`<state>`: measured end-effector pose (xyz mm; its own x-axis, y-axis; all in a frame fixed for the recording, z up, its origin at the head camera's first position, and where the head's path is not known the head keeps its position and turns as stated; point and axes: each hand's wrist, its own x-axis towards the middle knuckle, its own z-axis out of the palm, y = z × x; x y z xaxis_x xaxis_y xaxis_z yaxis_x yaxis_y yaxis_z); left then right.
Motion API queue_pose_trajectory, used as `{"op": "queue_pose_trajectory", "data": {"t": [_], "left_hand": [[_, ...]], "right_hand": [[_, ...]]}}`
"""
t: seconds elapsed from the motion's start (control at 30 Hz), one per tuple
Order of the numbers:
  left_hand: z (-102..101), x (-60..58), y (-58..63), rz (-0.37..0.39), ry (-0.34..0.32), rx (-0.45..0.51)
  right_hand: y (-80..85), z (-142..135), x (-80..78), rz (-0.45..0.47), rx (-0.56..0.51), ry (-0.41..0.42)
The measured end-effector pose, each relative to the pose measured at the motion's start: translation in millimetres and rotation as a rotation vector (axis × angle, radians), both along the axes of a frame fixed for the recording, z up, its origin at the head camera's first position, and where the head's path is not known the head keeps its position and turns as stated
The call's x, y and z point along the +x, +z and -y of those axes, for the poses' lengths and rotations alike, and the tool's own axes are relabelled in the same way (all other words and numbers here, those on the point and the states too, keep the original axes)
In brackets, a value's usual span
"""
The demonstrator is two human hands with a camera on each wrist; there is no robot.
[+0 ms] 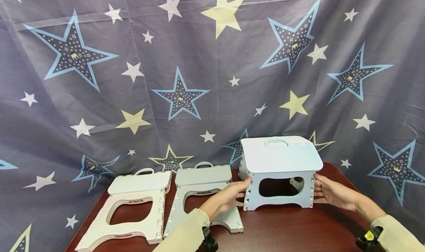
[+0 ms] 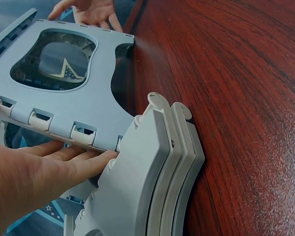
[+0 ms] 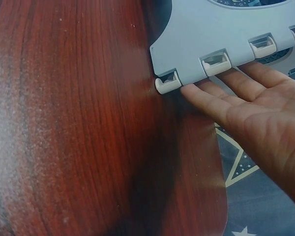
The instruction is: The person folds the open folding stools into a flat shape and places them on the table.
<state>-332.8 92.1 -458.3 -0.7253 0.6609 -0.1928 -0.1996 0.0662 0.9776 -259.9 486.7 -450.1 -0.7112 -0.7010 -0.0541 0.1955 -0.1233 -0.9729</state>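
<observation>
A pale blue folding step stool stands unfolded and upright on the table, its carry handle showing on top. My left hand touches its left side, fingers extended along the hinged edge and the thumb by the front corner. On the opposite side, my right hand rests nearly straight fingers against the hinged edge; the right wrist view shows the fingertips near the bottom corner. A grey-green folding stool, folded flat, lies beside the blue one, close to my left hand. Farther left is a cream folding stool, also folded flat.
The dark red wood-grain table carries all three stools. Behind it hangs a grey curtain printed with stars. The table's right edge runs close by my right hand.
</observation>
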Motion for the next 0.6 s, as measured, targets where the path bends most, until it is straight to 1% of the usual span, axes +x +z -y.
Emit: {"op": "queue_pose_trajectory", "data": {"t": [0.6], "left_hand": [[0.0, -2.5, 0.9, 0.009, -0.029, -0.016]], "right_hand": [[0.3, -0.9, -2.6, 0.013, -0.005, 0.023]]}}
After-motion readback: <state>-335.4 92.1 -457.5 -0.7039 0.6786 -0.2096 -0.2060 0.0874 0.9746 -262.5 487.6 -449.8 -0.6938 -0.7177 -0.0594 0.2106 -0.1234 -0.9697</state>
